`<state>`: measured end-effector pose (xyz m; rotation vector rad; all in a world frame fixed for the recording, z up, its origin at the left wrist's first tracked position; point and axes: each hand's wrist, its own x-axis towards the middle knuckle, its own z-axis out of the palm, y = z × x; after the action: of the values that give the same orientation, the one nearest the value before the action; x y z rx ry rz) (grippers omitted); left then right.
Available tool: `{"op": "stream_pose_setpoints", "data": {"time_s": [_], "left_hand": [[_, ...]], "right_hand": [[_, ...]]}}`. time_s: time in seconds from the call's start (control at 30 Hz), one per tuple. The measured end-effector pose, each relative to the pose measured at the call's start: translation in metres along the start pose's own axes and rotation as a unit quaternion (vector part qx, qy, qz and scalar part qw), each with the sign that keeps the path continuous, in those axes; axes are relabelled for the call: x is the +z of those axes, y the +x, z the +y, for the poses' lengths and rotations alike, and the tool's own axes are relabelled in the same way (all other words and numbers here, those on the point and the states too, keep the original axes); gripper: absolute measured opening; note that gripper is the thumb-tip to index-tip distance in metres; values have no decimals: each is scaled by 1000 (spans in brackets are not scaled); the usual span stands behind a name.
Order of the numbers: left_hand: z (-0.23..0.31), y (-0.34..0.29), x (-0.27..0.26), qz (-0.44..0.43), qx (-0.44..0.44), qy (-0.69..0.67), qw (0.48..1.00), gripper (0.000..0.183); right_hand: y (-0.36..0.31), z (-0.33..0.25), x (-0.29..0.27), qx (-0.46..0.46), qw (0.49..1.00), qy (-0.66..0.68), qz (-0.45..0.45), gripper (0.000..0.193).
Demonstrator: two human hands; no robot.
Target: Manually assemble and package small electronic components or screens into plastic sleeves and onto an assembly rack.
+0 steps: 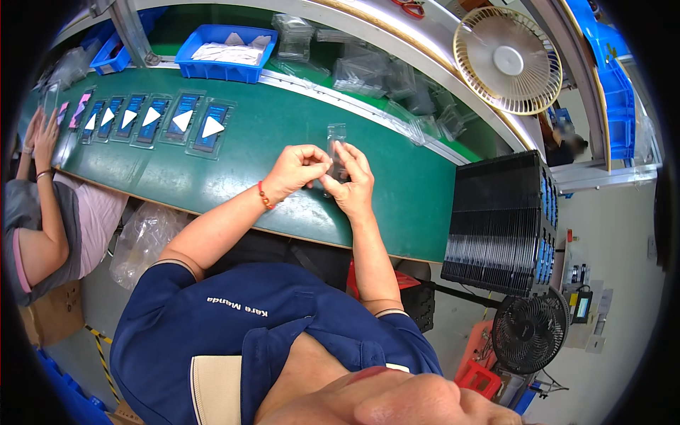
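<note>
Over the green table (pixel 276 120), my right hand (pixel 354 180) grips a narrow clear plastic case (pixel 336 130), its upper end standing out beyond the fingers. Close beside it, my left hand (pixel 295 172) is closed in a pinch at the case's left edge; whatever lies between its fingertips is too small to make out. To the left runs a row of several clear cases with dark blue flat pieces inside, each with a white triangle on it, the nearest being a blue piece (pixel 205 140).
A blue bin (pixel 225 72) with white papers stands behind the row. Clear plastic cases (pixel 363 74) fill the back shelf. Stacked black trays (pixel 492 227) border the table's right end. At far left, a co-worker's hands (pixel 44 134) hold a clear case. Fans are at right.
</note>
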<state>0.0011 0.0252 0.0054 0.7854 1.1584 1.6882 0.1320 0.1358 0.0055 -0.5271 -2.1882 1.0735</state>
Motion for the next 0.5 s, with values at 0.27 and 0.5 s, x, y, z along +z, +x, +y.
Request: {"op": "stream_pose_setpoints", "data": {"time_s": [0.27, 0.5], "left_hand": [[7, 0, -25, -61, -47, -3, 997, 10], [26, -5, -67, 42, -121, -42, 991, 16]], "right_hand": [[1, 3, -9, 132, 980, 148, -13, 61], [23, 3, -42, 22, 978, -209, 13, 51]]}}
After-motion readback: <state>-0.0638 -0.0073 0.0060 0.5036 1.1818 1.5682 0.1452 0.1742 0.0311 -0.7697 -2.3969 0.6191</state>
